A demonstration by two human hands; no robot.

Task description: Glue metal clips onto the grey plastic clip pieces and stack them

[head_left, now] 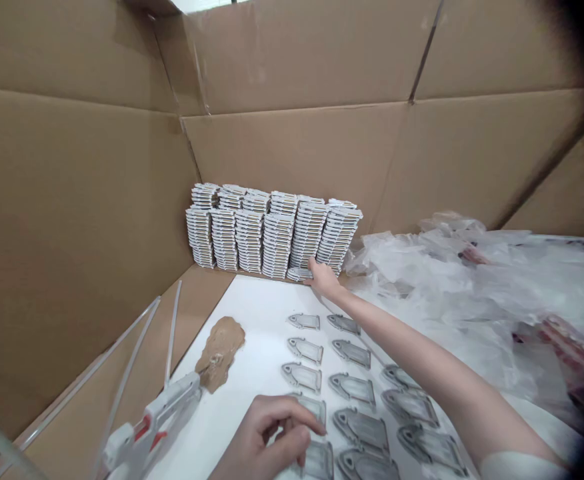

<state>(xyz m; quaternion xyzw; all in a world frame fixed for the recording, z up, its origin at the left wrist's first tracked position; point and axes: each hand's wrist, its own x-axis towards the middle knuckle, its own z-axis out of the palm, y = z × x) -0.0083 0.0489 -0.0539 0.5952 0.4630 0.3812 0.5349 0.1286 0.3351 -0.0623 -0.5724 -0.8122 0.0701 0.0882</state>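
My right hand (323, 277) reaches far forward to the foot of the stacks of grey plastic parts (272, 230) against the back cardboard wall. Its fingers rest on a low stack (299, 273) there, and the grip itself is hidden. My left hand (267, 437) lies near the front of the white sheet (252, 320). Its curled fingers pinch one of the flat grey parts (317, 460). Several more such parts (352, 387) lie in rows on the sheet between my two hands.
Cardboard walls (72, 220) enclose the space on the left and back. A glue gun (157, 420) with clear glue sticks (137, 347) lies at the front left, beside a brown patch (221, 350). Crumpled clear plastic bags (472, 293) fill the right side.
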